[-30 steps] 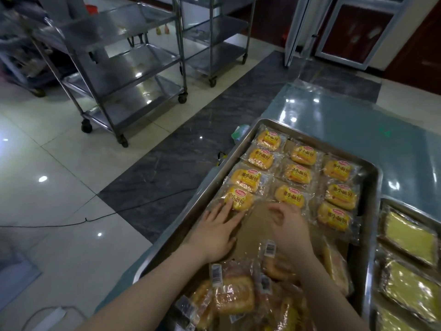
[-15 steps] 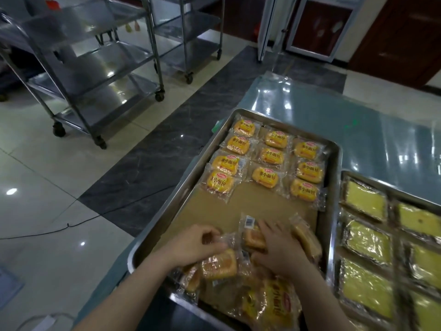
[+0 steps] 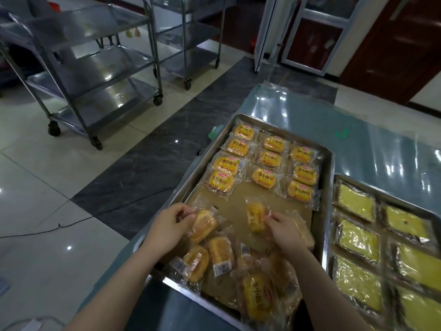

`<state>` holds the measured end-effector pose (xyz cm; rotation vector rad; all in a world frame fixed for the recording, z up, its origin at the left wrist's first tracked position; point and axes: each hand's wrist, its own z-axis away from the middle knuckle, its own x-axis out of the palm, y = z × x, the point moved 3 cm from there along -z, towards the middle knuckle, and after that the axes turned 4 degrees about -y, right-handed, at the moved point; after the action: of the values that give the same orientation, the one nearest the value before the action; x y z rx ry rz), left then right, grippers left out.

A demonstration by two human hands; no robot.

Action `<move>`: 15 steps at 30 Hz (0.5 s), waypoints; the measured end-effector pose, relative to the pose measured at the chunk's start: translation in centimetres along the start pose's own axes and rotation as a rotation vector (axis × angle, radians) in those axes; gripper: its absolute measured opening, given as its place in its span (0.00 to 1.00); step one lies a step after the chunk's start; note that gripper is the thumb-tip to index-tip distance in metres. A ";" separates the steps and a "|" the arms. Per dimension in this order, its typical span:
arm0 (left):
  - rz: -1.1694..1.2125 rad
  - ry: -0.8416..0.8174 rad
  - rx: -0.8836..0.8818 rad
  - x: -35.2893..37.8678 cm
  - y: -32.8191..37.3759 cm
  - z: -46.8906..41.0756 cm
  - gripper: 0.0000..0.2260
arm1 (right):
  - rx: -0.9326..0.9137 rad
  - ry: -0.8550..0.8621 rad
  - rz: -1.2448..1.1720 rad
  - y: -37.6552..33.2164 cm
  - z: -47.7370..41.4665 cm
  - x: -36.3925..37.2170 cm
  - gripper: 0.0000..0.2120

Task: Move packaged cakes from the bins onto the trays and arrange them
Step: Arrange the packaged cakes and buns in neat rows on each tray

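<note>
Now both hands [image 3: 170,225] lifted — each gripping a cake [image 3: 255,217].

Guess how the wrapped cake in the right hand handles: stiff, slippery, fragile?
The cake looks soft and light: the right hand lifts it by a pinch at one edge. Its glossy clear wrapper is probably slippery and crinkly, with loose film beyond the cake. Likely squashable if gripped hard, but flat-sided, so unlikely to roll once laid on the tray.

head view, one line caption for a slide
Left hand and right hand each hold a packaged cake over the tray.
</note>
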<state>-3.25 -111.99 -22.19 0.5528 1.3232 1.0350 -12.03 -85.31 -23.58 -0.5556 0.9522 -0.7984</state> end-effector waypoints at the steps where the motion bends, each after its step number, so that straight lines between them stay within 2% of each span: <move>1: -0.019 0.000 0.006 -0.3 -0.1 0.0 0.03 | -0.005 0.033 0.009 -0.1 -0.2 -0.1 0.13; 6: -0.089 0.039 0.036 -1.0 0.3 0.3 0.07 | -0.061 0.102 0.089 -0.8 -0.4 -0.1 0.35; 9: -0.097 0.068 0.046 -1.1 0.6 0.4 0.08 | -0.095 0.126 0.128 -0.9 -0.8 -0.1 0.34; 13: -0.073 0.101 0.043 -1.4 0.3 0.4 0.09 | -0.146 0.077 0.098 -1.2 -1.5 -0.3 0.28; 15: -0.062 0.112 0.048 -1.6 0.2 0.3 0.08 | -0.172 0.119 0.072 -1.5 -1.7 -0.5 0.26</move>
<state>-2.90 -113.20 -21.18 0.4921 1.4577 0.9972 -14.18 -85.90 -23.02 -0.6238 1.1518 -0.6945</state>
